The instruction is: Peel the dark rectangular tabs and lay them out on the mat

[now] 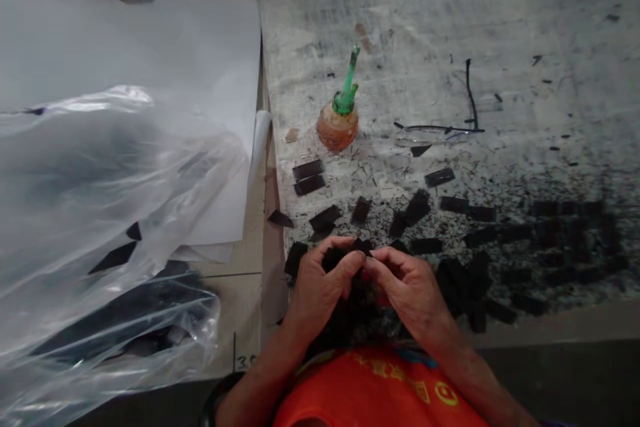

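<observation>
Low at the front edge of the board, my left hand (320, 283) and my right hand (411, 283) meet with fingertips pinched together. Between them shows a small black rectangular piece (362, 245); my left thumb and fingers close on it, and the right thumb and forefinger touch its near corner. Many similar flat black pieces (325, 218) lie around both hands. A darker heap of them (465, 283) is just right of my right hand. What lies under my palms is mostly hidden in shadow.
A round bottle with orange liquid and a green spout (339, 123) stands on the worn board (420, 20). Thin black strips (473, 97) and dark crumbs are scattered there. Clear plastic bags (165, 167) with black pieces inside cover white sheets (150, 33) at left.
</observation>
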### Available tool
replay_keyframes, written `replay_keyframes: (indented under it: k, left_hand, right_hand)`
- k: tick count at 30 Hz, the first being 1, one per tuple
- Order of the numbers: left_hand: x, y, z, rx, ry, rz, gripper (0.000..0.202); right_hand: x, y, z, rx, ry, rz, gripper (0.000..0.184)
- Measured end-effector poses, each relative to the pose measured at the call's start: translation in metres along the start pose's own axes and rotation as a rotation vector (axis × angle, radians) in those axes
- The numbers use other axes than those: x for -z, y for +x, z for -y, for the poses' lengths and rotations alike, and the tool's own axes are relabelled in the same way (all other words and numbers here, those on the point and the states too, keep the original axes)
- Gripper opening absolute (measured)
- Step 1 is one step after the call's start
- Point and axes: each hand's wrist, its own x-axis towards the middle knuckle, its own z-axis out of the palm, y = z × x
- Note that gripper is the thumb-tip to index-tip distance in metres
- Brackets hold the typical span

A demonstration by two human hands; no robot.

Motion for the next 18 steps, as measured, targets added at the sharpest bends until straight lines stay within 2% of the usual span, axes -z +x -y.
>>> replay_keyframes:
  k: [5,7,12,14,18]
  left_hand:
    - [0.004,0.007,-0.002,-0.051,0.189,0.006,0.019]
    - [0.005,0.010,-0.004,-0.071,0.248,0.014,0.020]
    - [0.004,0.017,-0.013,-0.127,0.374,0.033,0.023]
    - [0.003,0.017,-0.017,-0.166,0.423,0.023,0.022]
    - [0.005,0.016,-0.025,-0.279,0.514,-0.053,0.015]
  right_hand:
    - [0.001,0.000,-0.005,0.103,-0.095,-0.069,0.016]
    - [0.003,0.000,-0.005,0.171,-0.131,-0.100,0.018]
    - [0.008,0.004,-0.002,0.323,-0.148,-0.037,0.012]
    - [0.007,0.007,-0.003,0.326,-0.137,-0.043,0.013]
    - [0.002,0.014,-0.011,0.243,-0.096,-0.174,0.013]
